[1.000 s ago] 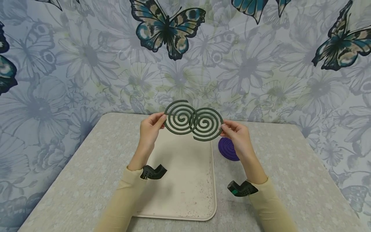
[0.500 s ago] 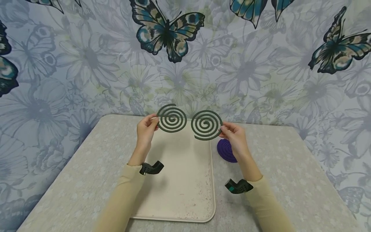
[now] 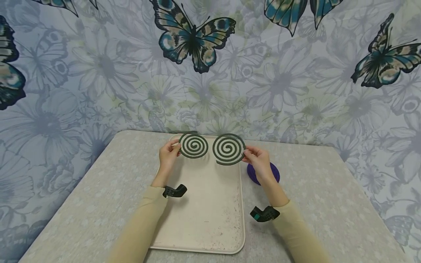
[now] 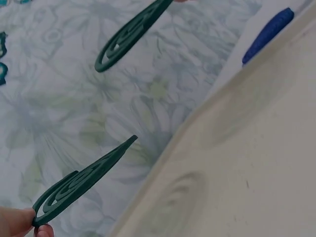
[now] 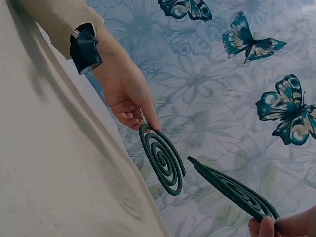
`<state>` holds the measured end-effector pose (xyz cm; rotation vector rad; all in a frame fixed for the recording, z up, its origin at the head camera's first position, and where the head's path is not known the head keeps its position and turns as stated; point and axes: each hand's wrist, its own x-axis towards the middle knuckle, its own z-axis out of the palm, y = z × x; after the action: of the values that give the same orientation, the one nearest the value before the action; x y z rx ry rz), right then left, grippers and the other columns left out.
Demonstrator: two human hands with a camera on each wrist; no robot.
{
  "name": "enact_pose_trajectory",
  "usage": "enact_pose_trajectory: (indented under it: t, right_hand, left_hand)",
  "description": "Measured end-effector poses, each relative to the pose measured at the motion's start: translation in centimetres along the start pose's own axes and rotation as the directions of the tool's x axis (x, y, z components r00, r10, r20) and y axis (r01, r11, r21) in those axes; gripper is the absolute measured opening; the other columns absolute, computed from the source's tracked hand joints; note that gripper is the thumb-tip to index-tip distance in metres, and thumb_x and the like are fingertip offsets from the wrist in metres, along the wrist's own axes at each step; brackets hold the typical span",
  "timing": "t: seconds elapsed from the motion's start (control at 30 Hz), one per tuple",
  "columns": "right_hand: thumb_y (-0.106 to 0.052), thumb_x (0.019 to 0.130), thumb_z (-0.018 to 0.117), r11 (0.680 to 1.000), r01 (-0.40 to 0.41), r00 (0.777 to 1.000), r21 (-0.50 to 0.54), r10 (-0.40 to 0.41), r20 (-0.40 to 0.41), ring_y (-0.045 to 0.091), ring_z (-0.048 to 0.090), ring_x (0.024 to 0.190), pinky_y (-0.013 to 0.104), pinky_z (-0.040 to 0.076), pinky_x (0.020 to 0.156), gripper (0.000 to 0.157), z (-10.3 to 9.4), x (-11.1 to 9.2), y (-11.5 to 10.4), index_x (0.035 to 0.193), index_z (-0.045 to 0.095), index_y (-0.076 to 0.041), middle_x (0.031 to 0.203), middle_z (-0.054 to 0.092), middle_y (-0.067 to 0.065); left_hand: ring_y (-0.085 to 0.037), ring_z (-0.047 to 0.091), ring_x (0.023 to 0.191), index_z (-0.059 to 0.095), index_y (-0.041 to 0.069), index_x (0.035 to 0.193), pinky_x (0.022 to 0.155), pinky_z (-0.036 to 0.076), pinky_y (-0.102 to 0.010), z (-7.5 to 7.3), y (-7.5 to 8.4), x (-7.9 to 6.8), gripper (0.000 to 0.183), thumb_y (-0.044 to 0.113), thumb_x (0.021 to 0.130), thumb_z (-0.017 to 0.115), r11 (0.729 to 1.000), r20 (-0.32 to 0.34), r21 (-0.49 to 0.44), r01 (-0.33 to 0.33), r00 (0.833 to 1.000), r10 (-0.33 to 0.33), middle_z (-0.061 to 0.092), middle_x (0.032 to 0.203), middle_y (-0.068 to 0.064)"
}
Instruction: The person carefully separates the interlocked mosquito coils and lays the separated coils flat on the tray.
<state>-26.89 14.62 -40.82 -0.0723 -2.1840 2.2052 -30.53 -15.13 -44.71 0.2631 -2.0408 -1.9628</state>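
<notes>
My left hand (image 3: 169,152) pinches the outer edge of a dark green mosquito coil (image 3: 194,146) between thumb and fingers. Its thin spiral shows nearly edge-on in the left wrist view, lower left. A second green mosquito coil (image 3: 227,147) is pinched at its right edge by my right hand (image 3: 258,162). Both coils are held up above the far end of a cream tray (image 3: 207,204), side by side with a narrow gap between them. On the table right of the tray lies a purple coiled disc (image 3: 275,173), partly hidden behind my right hand.
The table (image 3: 322,190) has a pale patterned covering and ends at a wall hanging (image 3: 283,80) with flowers and butterflies. Dark cameras sit on both wrists, the left one (image 3: 175,191) over the tray and the right one (image 3: 264,214) beyond its right edge.
The two coils, overlapping and interlaced a second ago, have come apart, one in each hand. Both hands have since lowered a little toward the tray.
</notes>
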Motion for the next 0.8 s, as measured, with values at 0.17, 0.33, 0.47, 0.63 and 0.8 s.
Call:
enact_pose_trajectory:
  t: [0.17,0.33,0.47,0.63,0.8]
  right_hand:
    - [0.0,0.095,0.053,1.0,-0.021,1.0,-0.007,0.021,0.002,0.002,0.06,0.068,0.013,0.054,0.065,0.029,0.8,0.5,1.1,0.121,0.056,0.012,0.08,0.057,-0.005]
    - [0.0,0.094,0.054,1.0,-0.022,1.0,-0.007,0.022,0.0,0.001,0.06,0.066,0.012,0.054,0.064,0.032,1.7,1.0,1.4,0.124,0.056,0.011,0.082,0.056,-0.003]
    - [0.003,0.093,0.054,1.0,-0.013,1.0,0.01,0.013,-0.008,0.002,0.06,0.064,0.012,0.054,0.061,0.033,2.2,1.7,1.9,0.124,0.054,0.013,0.08,0.057,-0.002]
    - [0.006,0.092,0.053,1.0,0.002,1.0,0.02,-0.002,-0.007,0.0,0.059,0.059,0.012,0.053,0.058,0.032,2.7,2.8,2.7,0.123,0.053,0.017,0.076,0.056,-0.003]
    - [0.01,0.091,0.053,0.999,-0.006,1.0,0.035,0.005,0.015,0.001,0.058,0.054,0.012,0.053,0.056,0.033,3.3,3.3,2.7,0.121,0.051,0.022,0.071,0.056,-0.001]
  left_hand:
    - [-0.001,0.052,0.056,0.062,-0.005,0.118,0.054,0.044,-0.011,-0.4,-1.9,0.5,0.028,0.008,0.093,0.059,0.999,-0.015,0.028,0.043,0.999,-0.043,0.06,0.07,0.004]
    - [-0.003,0.051,0.056,0.063,-0.005,0.116,0.054,0.043,-0.013,-0.6,-3.2,0.8,0.026,0.007,0.093,0.059,0.997,-0.043,0.056,0.06,0.997,-0.058,0.06,0.071,0.001]
    - [-0.004,0.052,0.06,0.065,-0.001,0.116,0.056,0.044,-0.013,-0.6,-3.9,1.0,0.025,0.009,0.093,0.059,0.989,-0.053,0.137,0.059,0.997,-0.052,0.058,0.076,-0.001]
    - [-0.002,0.05,0.064,0.068,0.0,0.112,0.055,0.042,-0.011,-0.7,-4.2,1.2,0.025,0.009,0.09,0.062,0.972,-0.115,0.235,0.029,0.993,-0.002,0.064,0.088,-0.014]
    - [-0.004,0.05,0.068,0.068,0.001,0.114,0.055,0.038,-0.012,-1.0,-4.1,1.1,0.028,0.008,0.088,0.062,0.949,-0.159,0.315,0.008,0.986,0.044,0.068,0.099,-0.02]
